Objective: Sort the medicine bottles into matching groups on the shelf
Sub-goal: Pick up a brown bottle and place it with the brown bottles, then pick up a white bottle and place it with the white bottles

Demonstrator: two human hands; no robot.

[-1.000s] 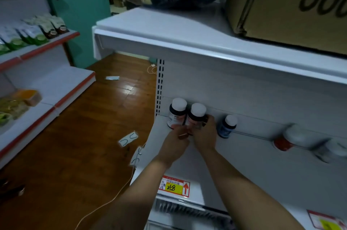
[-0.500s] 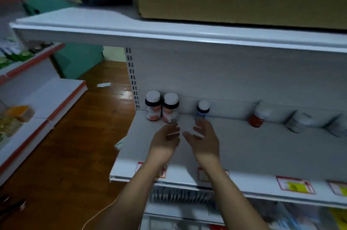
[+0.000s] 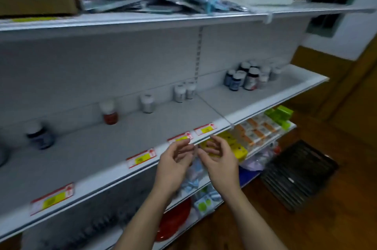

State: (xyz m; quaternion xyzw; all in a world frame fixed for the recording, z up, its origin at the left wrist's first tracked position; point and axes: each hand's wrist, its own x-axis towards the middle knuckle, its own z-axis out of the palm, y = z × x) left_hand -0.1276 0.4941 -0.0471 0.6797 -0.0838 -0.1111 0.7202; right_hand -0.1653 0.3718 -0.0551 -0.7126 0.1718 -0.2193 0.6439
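Head view: at lower centre the left hand [image 3: 175,163] and right hand [image 3: 219,160] hover close together before the white metal shelf [image 3: 98,156], fingers loosely curled, holding nothing. Red-and-yellow price tags [image 3: 141,158] on its front edge are too blurred to read. Farther back, single white-capped medicine bottles [image 3: 147,103] stand spaced along the rear wall, and a mixed bottle cluster [image 3: 247,77] sits at centre right.

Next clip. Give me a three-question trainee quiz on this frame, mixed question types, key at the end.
1. True or false: the left hand holds a bottle.
2. Where on the shelf does the bottle cluster stand? A) right end B) left end C) front centre
3. Fill in: the red-bodied bottle has a ___ cap.
Key: 1 false; 2 A; 3 white.
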